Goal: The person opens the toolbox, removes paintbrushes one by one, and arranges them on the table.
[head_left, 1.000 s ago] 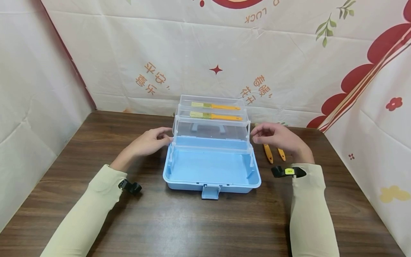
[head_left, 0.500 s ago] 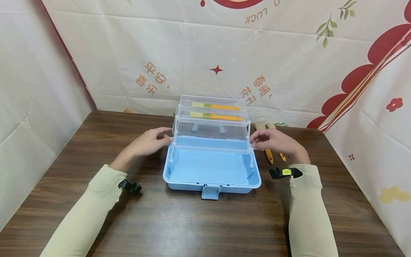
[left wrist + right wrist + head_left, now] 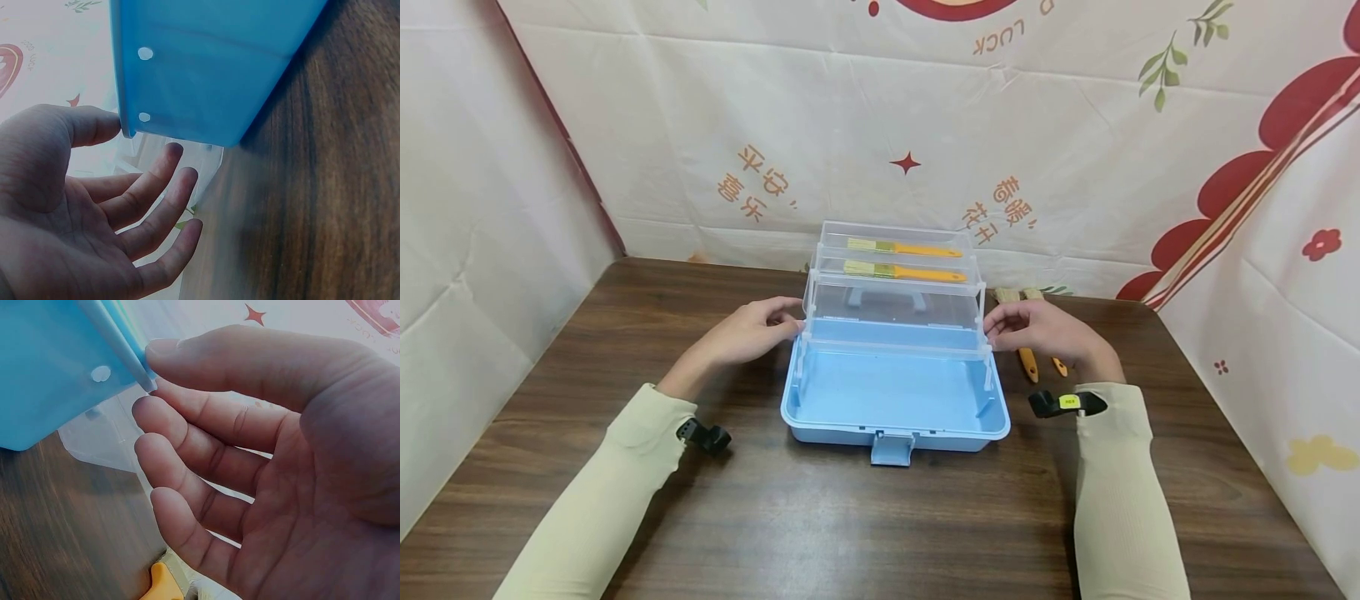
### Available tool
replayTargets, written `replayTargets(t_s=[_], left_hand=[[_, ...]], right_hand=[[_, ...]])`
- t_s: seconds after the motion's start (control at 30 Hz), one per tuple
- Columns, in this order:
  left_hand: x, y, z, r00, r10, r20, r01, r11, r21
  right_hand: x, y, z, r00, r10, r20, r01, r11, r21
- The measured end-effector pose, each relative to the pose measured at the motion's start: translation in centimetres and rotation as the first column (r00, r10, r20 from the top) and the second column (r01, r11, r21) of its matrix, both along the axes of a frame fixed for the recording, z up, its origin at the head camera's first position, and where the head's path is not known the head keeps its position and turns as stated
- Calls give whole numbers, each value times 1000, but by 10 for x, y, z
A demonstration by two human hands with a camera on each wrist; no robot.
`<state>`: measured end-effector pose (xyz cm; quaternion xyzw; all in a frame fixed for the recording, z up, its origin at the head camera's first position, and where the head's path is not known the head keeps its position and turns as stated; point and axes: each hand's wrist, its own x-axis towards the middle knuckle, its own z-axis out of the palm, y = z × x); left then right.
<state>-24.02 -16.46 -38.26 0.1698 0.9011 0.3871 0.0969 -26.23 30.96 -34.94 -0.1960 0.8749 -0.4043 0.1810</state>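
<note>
An open blue plastic toolbox (image 3: 895, 392) with clear stepped trays (image 3: 895, 300) stands mid-table, its front latch (image 3: 892, 449) hanging down. Two paintbrushes with yellow handles lie in the upper trays, a rear paintbrush (image 3: 925, 250) and a nearer paintbrush (image 3: 925, 273). At the box's left rear corner is my left hand (image 3: 748, 332); its thumb (image 3: 94, 125) touches the rim, and the loosely bent fingers spread below. My right hand (image 3: 1045, 329) pinches the right rear corner of the rim between thumb and index finger, with the other fingers curved.
Beside the box, two more paintbrushes, a left one (image 3: 1028, 365) and a right one (image 3: 1060, 367), lie partly hidden behind my right hand. The wooden table (image 3: 820, 525) ends at a printed white cloth (image 3: 865, 100) at the back and sides.
My right hand has moved slightly left and down, from beside the trays to the box's rim, uncovering the bristles of the brushes behind it. My left hand has stayed in place.
</note>
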Motion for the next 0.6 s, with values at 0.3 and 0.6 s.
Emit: replayTargets(t_s=[0.3,0.6], left_hand=[[1,1,1,1000,2,9,-2,1000,1],[1,0,2,1000,4,13,-4,1000,15]], right_hand=[[1,0,0,1000,-2,-9,2,1000,13],[1,-1,1,1000,1,-10,-1,1000,15]])
